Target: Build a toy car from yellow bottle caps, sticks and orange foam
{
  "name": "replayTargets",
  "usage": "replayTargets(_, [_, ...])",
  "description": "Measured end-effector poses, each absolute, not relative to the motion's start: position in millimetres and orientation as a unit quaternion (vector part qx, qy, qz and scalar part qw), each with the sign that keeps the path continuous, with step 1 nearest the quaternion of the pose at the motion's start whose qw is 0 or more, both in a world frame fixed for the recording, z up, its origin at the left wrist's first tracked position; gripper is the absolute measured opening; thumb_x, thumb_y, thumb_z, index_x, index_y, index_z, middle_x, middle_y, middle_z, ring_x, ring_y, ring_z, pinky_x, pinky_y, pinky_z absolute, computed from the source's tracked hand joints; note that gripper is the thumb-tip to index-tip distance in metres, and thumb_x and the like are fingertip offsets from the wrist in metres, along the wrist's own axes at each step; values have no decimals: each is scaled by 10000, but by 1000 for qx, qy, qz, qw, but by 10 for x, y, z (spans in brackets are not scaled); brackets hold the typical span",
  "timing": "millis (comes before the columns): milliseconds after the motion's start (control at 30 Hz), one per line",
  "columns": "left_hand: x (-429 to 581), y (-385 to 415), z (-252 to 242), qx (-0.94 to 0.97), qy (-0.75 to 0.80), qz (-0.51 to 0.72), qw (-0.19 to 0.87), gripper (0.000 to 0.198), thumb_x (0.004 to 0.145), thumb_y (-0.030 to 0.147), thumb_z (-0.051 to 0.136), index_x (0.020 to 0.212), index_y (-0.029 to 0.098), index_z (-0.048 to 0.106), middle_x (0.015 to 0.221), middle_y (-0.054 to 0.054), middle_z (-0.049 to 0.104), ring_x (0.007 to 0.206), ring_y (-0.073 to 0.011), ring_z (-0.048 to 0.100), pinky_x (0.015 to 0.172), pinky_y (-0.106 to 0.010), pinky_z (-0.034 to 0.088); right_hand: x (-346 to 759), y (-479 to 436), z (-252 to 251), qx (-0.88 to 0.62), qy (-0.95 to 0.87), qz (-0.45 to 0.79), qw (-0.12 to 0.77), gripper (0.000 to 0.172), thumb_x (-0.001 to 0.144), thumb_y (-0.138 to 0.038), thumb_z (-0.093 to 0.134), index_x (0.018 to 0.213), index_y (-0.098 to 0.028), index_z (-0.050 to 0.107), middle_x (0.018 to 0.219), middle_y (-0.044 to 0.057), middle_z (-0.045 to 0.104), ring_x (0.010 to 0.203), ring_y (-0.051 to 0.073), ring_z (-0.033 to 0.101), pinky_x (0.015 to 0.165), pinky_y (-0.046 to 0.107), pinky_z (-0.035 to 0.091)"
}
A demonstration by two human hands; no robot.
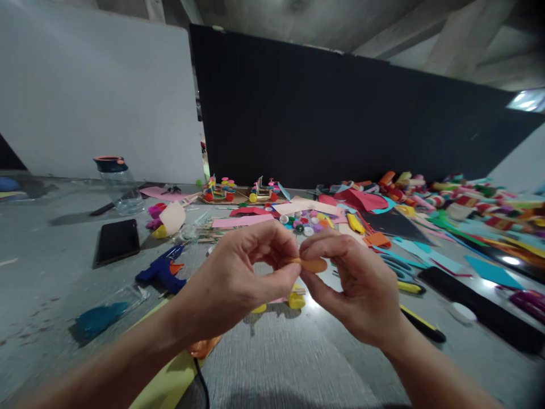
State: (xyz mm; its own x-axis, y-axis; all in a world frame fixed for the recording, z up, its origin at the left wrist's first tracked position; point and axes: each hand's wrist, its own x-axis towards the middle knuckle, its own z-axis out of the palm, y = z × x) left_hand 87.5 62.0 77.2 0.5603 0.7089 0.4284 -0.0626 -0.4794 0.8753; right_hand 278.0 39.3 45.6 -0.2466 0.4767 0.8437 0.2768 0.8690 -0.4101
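Note:
Between the fingertips of both my hands is a small orange piece of what looks like modelling clay (pixel 314 265), stretched flat with a rounded right end. My left hand (pixel 242 272) pinches its left part, which the fingers mostly hide. The right end sits between the thumb and fingers of my right hand (pixel 355 278). Below and behind the hands stands a small build with yellow wheels (pixel 297 298) and thin sticks, partly covered by my left hand. A shiny orange packet (pixel 204 346) lies under my left forearm, on a yellow sheet (pixel 164 383).
Left on the grey table are a blue glue gun (pixel 162 272), a teal lump in clear plastic (pixel 100 319), a phone (pixel 118 241) and a water bottle (pixel 121 184). Small wheeled models (pixel 220 190) stand at the back. Rightward lie bottle caps (pixel 304 221), scissors (pixel 398 267) and a cutter (pixel 421 324).

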Motion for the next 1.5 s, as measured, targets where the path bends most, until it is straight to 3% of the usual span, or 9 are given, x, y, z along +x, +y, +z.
replayTargets(233, [798,789,759,683,167,388,596,91,838,205,760,821,204,671,768,17,660,675,-111,613,653,-235,509,2799,381,502,-265,-756,120,587,186,881,-65,650,963,-228,611,897,9,634,843,157,632,724,297,559])
replayTargets(500, [691,1027,797,644,208,449,583,55,825,232,772,820,191,736,733,8,694,698,-110,651,723,-230,532,2955,594,487,-294,-617,208,700,99,905,-156,689,988,-208,674,852,8,679,693,120,640,631,243,559])
replayTargets(600, [690,1057,788,639,231,442,585,78,792,241,798,804,192,739,751,-1,704,711,-124,660,730,-252,540,3029,701,475,-282,-565,244,736,62,922,-171,671,957,-218,694,894,8,689,738,122,667,640,238,566])
replayTargets(733, [717,1062,759,646,233,430,586,105,771,239,821,786,184,733,828,-8,706,746,-125,660,744,-256,535,3058,763,477,-234,-541,328,738,92,959,-204,610,941,-247,690,1057,5,728,960,167,727,805,307,610])
replayTargets(867, [762,1043,708,654,240,427,576,116,802,262,809,815,185,723,794,8,699,748,-119,665,749,-238,517,2903,665,472,-183,-570,427,678,95,984,-294,588,946,-246,661,1134,31,734,1092,229,705,995,461,560])
replayTargets(967, [805,1014,676,663,210,421,582,96,850,253,770,829,186,704,829,12,708,766,-106,662,761,-221,519,2752,555,460,-173,-559,492,645,107,997,-319,591,945,-238,640,1074,49,736,1045,213,698,915,415,583])
replayTargets(1200, [845,1001,700,592,196,445,643,120,839,232,792,791,153,716,730,14,702,685,-92,667,698,-192,564,2761,531,428,-149,-570,539,602,60,991,-269,619,968,-216,634,720,-6,660,671,122,628,702,271,527])
replayTargets(1333, [832,1034,702,579,190,452,651,121,862,259,781,828,151,736,789,2,724,739,-102,698,734,-201,593,2843,584,450,-156,-566,541,602,108,981,-308,626,943,-212,659,733,2,659,657,128,635,655,265,537])
replayTargets(1500, [850,1022,682,585,177,432,663,159,856,278,790,803,140,731,770,-3,705,723,-114,691,659,-212,615,2896,578,547,-138,-516,559,635,148,956,-333,656,908,-200,698,977,33,706,860,156,711,673,243,592])
